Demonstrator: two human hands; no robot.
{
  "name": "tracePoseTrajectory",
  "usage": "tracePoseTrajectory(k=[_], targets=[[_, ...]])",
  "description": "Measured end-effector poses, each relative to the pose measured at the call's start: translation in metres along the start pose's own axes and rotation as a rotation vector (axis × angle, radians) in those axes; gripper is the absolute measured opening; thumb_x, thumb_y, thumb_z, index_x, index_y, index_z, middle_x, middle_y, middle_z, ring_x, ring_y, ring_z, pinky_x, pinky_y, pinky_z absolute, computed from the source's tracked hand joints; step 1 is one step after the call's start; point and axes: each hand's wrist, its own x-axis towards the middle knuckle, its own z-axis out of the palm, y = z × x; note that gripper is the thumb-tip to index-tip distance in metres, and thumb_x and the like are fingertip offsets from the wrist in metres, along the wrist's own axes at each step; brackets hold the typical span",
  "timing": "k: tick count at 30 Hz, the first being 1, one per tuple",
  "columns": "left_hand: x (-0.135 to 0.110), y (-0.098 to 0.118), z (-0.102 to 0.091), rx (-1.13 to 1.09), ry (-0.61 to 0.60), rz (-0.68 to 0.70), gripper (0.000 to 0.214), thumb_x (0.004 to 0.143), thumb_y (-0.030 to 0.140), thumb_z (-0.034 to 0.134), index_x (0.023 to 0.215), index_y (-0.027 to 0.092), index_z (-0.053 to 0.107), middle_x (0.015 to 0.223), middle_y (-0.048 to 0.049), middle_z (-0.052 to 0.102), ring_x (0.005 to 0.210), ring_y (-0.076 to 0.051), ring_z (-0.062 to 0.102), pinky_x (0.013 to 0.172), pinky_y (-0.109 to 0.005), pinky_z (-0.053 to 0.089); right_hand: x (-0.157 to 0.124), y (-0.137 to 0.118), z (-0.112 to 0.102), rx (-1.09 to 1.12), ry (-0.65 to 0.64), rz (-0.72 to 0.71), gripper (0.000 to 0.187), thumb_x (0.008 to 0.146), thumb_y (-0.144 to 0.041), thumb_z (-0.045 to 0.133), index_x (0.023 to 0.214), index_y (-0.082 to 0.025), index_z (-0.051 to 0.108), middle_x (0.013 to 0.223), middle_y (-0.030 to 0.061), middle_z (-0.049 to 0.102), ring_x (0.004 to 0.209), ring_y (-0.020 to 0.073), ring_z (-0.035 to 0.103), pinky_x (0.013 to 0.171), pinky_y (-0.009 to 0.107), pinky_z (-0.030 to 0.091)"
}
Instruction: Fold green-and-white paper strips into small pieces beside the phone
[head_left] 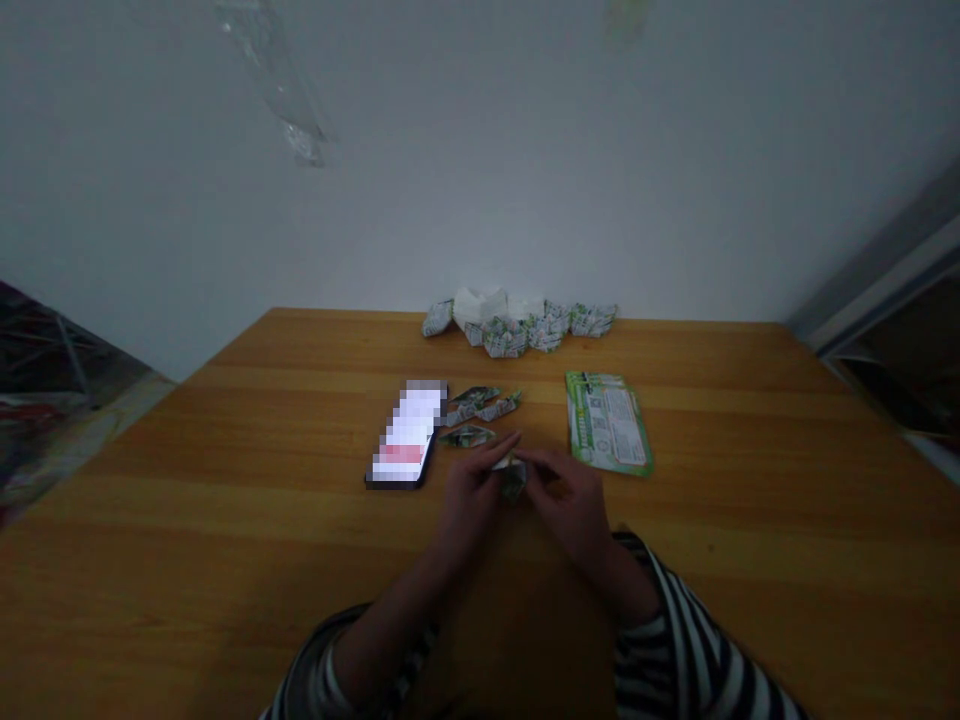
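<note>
Between my two hands is a small folded piece of printed paper (513,480), green and white, held just above the near middle of the table. My left hand (474,487) pinches its left side, with the thumb and fingers closed on it. From the right, my right hand (568,497) grips the paper's other edge between thumb and fingertips. The fingers hide part of the paper. Just beyond my left hand lie several narrow folded paper strips (466,436) with a similar green and white print.
A phone (409,440) with a lit, blurred screen lies left of the strips. Right of my hands rests a stack of green and white printed sheets (606,425). Several crumpled or folded paper pieces (506,338) line the back of the wooden table (225,450), against the wall.
</note>
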Motion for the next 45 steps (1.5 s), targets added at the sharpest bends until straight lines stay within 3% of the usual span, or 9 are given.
tracePoseTrajectory(k=[7, 11, 14, 17, 22, 26, 31, 37, 45], targets=[[-0.006, -0.001, 0.004, 0.098, -0.101, 0.034, 0.047, 0.082, 0.008, 0.051, 0.126, 0.02, 0.062, 0.127, -0.0081, 0.066, 0.116, -0.023, 0.062, 0.104, -0.045, 0.046, 0.002, -0.008, -0.002, -0.087, 0.114, -0.144, 0.019, 0.086, -0.015, 0.059, 0.098, -0.025, 0.071, 0.094, 0.0059, 0.067, 0.087, 0.0193, 0.064, 0.078, 0.034, 0.055], [-0.009, 0.003, 0.006, 0.137, -0.149, 0.047, 0.054, 0.084, 0.007, 0.049, 0.135, 0.022, 0.05, 0.127, -0.0084, 0.065, 0.113, -0.022, 0.063, 0.098, -0.04, 0.049, 0.0, -0.007, 0.0, -0.077, 0.18, -0.086, 0.015, 0.084, -0.013, 0.059, 0.088, -0.023, 0.067, 0.083, 0.0034, 0.067, 0.075, 0.0177, 0.064, 0.069, 0.031, 0.055], [-0.012, 0.004, 0.009, 0.15, -0.118, 0.043, 0.046, 0.083, 0.006, 0.048, 0.126, 0.022, 0.052, 0.115, -0.0077, 0.068, 0.102, -0.02, 0.065, 0.09, -0.036, 0.052, -0.002, -0.005, 0.004, -0.022, 0.232, 0.035, 0.011, 0.081, -0.013, 0.061, 0.086, -0.023, 0.062, 0.077, 0.0006, 0.064, 0.067, 0.0156, 0.063, 0.061, 0.027, 0.054], [-0.013, 0.003, 0.013, 0.048, -0.114, 0.013, 0.031, 0.081, 0.006, 0.048, 0.108, 0.021, 0.053, 0.102, -0.0055, 0.067, 0.09, -0.018, 0.066, 0.08, -0.031, 0.054, -0.004, -0.003, 0.004, 0.019, 0.234, 0.066, 0.013, 0.079, -0.011, 0.062, 0.085, -0.023, 0.059, 0.077, -0.0002, 0.063, 0.067, 0.015, 0.062, 0.061, 0.026, 0.053], [-0.012, 0.008, 0.015, -0.229, -0.135, -0.074, 0.024, 0.083, 0.012, 0.052, 0.103, 0.022, 0.044, 0.126, -0.009, 0.054, 0.097, -0.017, 0.063, 0.076, -0.026, 0.053, 0.0, -0.005, 0.001, 0.052, 0.213, 0.009, 0.015, 0.08, -0.008, 0.058, 0.08, -0.023, 0.059, 0.078, 0.0009, 0.061, 0.072, 0.0158, 0.06, 0.061, 0.025, 0.052], [-0.011, 0.008, 0.012, -0.333, -0.19, -0.13, 0.028, 0.081, 0.016, 0.058, 0.102, 0.023, 0.04, 0.115, -0.0061, 0.058, 0.091, -0.016, 0.063, 0.072, -0.025, 0.052, 0.003, -0.007, -0.001, 0.044, 0.151, -0.066, 0.02, 0.084, -0.007, 0.055, 0.088, -0.024, 0.065, 0.089, 0.0034, 0.065, 0.083, 0.0178, 0.063, 0.071, 0.03, 0.054], [-0.012, 0.006, 0.009, -0.097, -0.136, -0.047, 0.028, 0.082, 0.011, 0.052, 0.107, 0.022, 0.046, 0.116, -0.0087, 0.058, 0.101, -0.019, 0.06, 0.082, -0.031, 0.051, -0.001, -0.005, -0.002, -0.021, 0.089, -0.199, 0.026, 0.085, -0.008, 0.054, 0.09, -0.028, 0.071, 0.091, 0.004, 0.065, 0.085, 0.0181, 0.064, 0.072, 0.032, 0.053], [-0.012, 0.009, 0.006, 0.132, -0.158, 0.071, 0.036, 0.08, 0.003, 0.044, 0.11, 0.022, 0.052, 0.109, -0.0072, 0.061, 0.104, -0.021, 0.059, 0.09, -0.036, 0.048, 0.0, -0.007, -0.002, -0.042, 0.162, -0.17, 0.025, 0.082, -0.007, 0.055, 0.08, -0.026, 0.071, 0.089, 0.0042, 0.063, 0.08, 0.0177, 0.062, 0.069, 0.031, 0.052], [-0.01, 0.006, 0.008, 0.117, -0.049, 0.115, 0.037, 0.074, -0.002, 0.047, 0.104, 0.022, 0.049, 0.12, -0.0097, 0.048, 0.108, -0.021, 0.055, 0.085, -0.034, 0.051, 0.004, -0.011, -0.002, 0.041, 0.208, -0.106, 0.021, 0.079, -0.006, 0.056, 0.074, -0.023, 0.066, 0.085, 0.0034, 0.064, 0.08, 0.0187, 0.063, 0.072, 0.032, 0.052]])
